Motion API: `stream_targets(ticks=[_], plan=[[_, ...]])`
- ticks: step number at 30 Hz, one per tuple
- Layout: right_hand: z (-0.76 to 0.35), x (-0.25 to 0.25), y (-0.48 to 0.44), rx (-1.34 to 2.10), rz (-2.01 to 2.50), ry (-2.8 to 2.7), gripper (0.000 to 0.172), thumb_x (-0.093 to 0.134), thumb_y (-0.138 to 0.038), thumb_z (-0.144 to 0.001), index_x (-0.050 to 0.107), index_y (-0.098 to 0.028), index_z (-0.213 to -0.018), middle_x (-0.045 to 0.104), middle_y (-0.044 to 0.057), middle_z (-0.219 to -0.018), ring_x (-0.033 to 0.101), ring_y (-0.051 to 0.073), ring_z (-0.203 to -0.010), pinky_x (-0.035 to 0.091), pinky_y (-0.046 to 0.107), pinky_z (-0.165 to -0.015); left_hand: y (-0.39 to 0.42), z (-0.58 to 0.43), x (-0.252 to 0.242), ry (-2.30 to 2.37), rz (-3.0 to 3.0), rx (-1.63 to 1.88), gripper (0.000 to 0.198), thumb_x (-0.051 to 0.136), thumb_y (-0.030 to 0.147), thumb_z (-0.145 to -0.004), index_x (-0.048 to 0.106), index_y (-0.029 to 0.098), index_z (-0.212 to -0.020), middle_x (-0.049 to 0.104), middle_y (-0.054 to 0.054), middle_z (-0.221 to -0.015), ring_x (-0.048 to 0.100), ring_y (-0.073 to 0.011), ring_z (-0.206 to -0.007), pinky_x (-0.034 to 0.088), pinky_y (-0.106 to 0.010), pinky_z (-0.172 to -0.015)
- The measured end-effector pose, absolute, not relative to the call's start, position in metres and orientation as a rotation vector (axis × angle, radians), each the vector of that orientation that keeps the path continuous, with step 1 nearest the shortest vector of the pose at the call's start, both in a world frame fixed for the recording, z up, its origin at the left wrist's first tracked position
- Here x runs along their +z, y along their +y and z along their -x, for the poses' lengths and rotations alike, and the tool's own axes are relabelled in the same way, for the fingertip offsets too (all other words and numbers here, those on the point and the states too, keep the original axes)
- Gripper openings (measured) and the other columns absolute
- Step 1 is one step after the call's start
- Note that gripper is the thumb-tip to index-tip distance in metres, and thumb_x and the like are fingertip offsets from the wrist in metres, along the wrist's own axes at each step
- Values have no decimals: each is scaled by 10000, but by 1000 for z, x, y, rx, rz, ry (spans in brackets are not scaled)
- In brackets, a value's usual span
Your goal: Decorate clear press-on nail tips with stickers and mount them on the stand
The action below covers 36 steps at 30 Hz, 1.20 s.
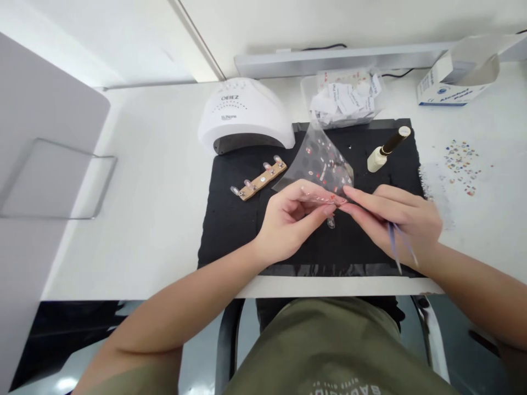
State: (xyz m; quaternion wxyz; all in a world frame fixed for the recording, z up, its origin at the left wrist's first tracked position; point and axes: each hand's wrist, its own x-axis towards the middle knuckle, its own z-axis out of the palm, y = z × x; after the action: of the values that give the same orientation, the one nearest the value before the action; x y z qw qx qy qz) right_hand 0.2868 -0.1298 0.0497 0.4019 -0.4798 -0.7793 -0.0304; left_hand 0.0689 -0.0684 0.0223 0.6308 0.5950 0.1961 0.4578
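Note:
A clear sheet of small nail stickers [323,159], red and white, is bent upward over the black mat. My left hand [290,219] pinches its near edge between thumb and fingers. Meeting it at that same edge, my right hand [393,216] has its thumb and forefinger closed on the sheet's corner. A pair of purple tweezers [394,247] is tucked in the right hand, with its tips pointing back toward me. Just below the fingertips, a clear nail tip [331,221] shows partly on the mat.
A wooden strip with several nail tips [263,178] lies left on the black mat [230,236]. Behind are a white nail lamp [247,112] and a tray of paper packets [346,101]. A polish bottle [379,157], loose gems [463,164] and an open box [450,82] are rightward.

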Motion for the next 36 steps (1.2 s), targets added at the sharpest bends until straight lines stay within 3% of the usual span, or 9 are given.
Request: stream_targets(ticks=[4,7,12,17,21,26,33,36], plan=[[-285,49,-131,-109,1206,-1996,181,800,-204,-1092,898,-299,-1211,795,-37,-746,640,95,-539,537,214,-504,-75,-68,18,543,-1441,1113,141,858,234,-1057,747,232,-1146,906,-43,-1048,902,-157,-957,749,-222,-838],[-285,50,-131,-80,1224,-1995,155,816,-217,-1084,900,-299,-1184,801,-33,-758,649,95,-544,532,213,-504,-78,-70,15,524,-1501,1215,253,855,148,-1039,740,254,-1238,903,-25,-1082,907,-150,-974,732,-187,-821],[-284,51,-134,-56,1158,-1961,286,833,-93,-1032,870,-276,-1249,799,-44,-776,652,88,-564,542,202,-534,-82,-71,14,454,-1560,1269,366,841,44,-1011,790,260,-1303,909,-21,-1156,914,-137,-1038,732,-160,-925],[-285,53,-136,-51,1145,-1946,304,851,-110,-1029,861,-315,-1253,808,-43,-794,668,102,-564,555,220,-511,-86,-70,19,548,-1614,1293,278,881,126,-1014,781,265,-1233,911,-19,-1129,917,-169,-1030,772,-235,-931],[-284,55,-135,-32,1097,-1939,258,856,-151,-1041,873,-320,-1235,801,-40,-780,656,113,-542,557,250,-494,-85,-71,21,532,-1613,1359,287,887,145,-1019,767,288,-1237,899,10,-1076,907,-145,-978,764,-228,-928],[-282,56,-136,-5,1077,-1998,273,815,-158,-1073,867,-352,-1259,782,-57,-756,643,114,-529,562,265,-494,-86,-71,20,559,-1624,1379,200,895,234,-1032,739,289,-1146,879,16,-1020,900,-162,-923,773,-269,-851],[-277,53,-137,-49,1105,-1889,284,839,-159,-1052,861,-395,-1208,880,-43,-925,796,164,-698,686,312,-616,-90,-72,28,506,-1558,1330,254,812,46,-1019,686,259,-1076,924,6,-1067,919,-184,-939,775,-289,-833],[-277,53,-139,-65,1114,-1876,235,879,-173,-1023,862,-364,-1159,890,-27,-989,795,158,-716,662,301,-587,-91,-73,30,474,-1522,1321,283,797,8,-1015,687,262,-1075,925,14,-1069,919,-184,-946,782,-318,-886]])
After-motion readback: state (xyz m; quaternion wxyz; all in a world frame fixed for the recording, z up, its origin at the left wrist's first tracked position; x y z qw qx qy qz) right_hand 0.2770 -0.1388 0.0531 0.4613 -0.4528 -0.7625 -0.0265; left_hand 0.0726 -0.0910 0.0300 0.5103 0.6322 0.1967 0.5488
